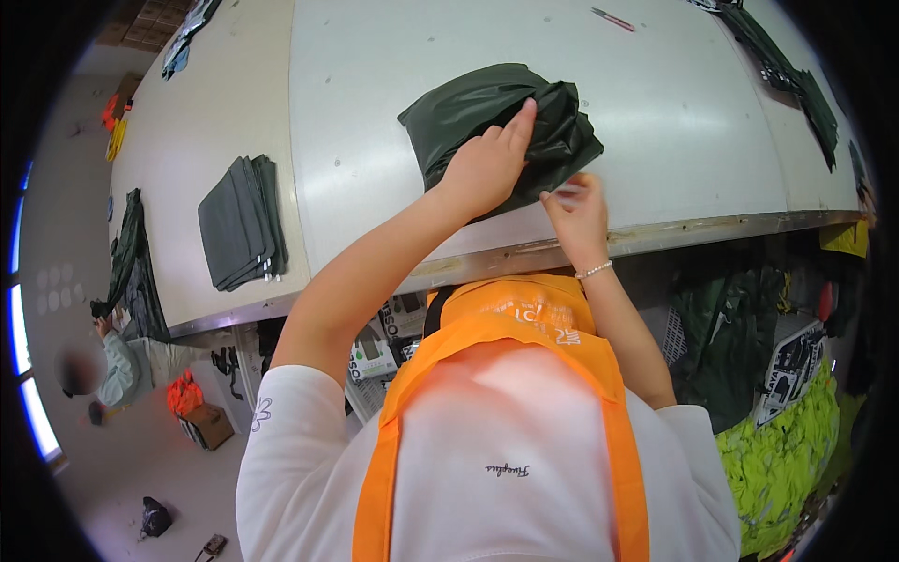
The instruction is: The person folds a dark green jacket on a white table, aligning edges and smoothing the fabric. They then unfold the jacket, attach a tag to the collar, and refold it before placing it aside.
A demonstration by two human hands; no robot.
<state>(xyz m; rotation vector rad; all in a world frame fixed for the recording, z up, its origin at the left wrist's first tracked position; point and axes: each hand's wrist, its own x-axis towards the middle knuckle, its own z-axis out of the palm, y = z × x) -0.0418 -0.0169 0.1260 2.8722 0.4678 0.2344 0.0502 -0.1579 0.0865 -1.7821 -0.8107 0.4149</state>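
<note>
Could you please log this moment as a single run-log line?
left hand: on dark green bundle | right hand: by bundle's near edge, contact unclear | dark folded stack: on table, to the left

A hand could pass over the smooth pale tabletop point(356, 103) between the stack of flat dark-green sheets point(242, 225) and the puffy dark-green plastic bundle point(464, 108), though the bare left forearm point(361, 258) crosses the near end. The left hand point(489, 167) and right hand point(576, 211) obstruct the bundle's near side; rightward, room extends to the long dark-green bunched material point(796, 84).
</note>
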